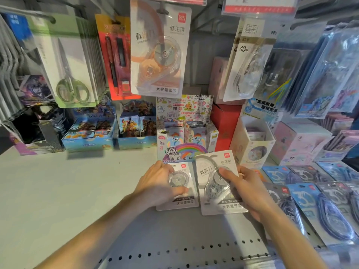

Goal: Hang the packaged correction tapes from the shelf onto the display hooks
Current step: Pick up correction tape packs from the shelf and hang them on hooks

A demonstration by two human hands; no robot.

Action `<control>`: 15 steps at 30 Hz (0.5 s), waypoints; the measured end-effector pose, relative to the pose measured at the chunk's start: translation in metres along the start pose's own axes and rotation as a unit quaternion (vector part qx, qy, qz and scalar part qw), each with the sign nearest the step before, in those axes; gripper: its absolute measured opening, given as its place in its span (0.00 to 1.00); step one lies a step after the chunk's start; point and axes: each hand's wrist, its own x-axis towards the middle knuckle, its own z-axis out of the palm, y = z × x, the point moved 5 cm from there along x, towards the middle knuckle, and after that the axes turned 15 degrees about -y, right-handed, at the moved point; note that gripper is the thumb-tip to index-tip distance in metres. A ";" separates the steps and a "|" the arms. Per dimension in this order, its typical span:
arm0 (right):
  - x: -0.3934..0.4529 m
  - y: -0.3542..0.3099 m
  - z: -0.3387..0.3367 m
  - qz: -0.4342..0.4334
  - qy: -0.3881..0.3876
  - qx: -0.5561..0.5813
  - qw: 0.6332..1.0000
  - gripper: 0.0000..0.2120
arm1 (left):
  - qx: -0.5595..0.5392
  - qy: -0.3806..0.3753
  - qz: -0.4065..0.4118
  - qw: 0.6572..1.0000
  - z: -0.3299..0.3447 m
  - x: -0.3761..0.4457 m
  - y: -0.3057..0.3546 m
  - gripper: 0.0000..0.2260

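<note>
Landmark: rainbow-printed pony card display box, standing at the back of the pale grey shelf.

- Grey-carded correction tape pack with clear round blister: lying flat on the shelf directly in front of the pony box. The left hand grips it, fingers curled over the top of the blister and thumb along its lower edge.
- Second grey-carded correction tape pack with clear teardrop blister: in front of the pony box and to its right, tilted up, its lower edge near the shelf. The right hand holds it by the right side, thumb pressed across the blister, fingers hidden behind the card.
- White-and-orange carded correction tape pack: hanging from a display hook straight above the pony box.
- Clear-bodied 40m correction tape pack on a white-and-gold card: hanging above and right of the pony box.
- Green-handled scissors on a green-and-white card: hanging above and well left of the pony box.
- Red-carded utility knife pack: hanging above and left of the pony box, between the scissors and the orange tape pack.
- Blue-carded tape packs: lying in rows on the shelf, right of the pony box.
- Blue trading-card boxes: on the shelf, left of the pony box.
</note>
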 end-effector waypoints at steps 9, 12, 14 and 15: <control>-0.002 0.000 0.000 -0.007 0.016 0.001 1.000 0.10 | -0.066 0.029 0.085 0.994 -0.023 -0.022 0.003 0.34; -0.001 -0.007 0.021 0.004 -0.013 0.000 1.000 0.13 | -0.076 0.042 0.127 0.988 -0.032 -0.032 0.018 0.32; -0.001 -0.016 0.041 0.015 -0.063 0.031 0.997 0.16 | -0.088 0.045 0.151 0.983 -0.036 -0.038 0.030 0.29; -0.001 -0.019 0.049 0.011 -0.091 0.060 0.994 0.17 | -0.095 0.050 0.163 0.981 -0.037 -0.041 0.034 0.28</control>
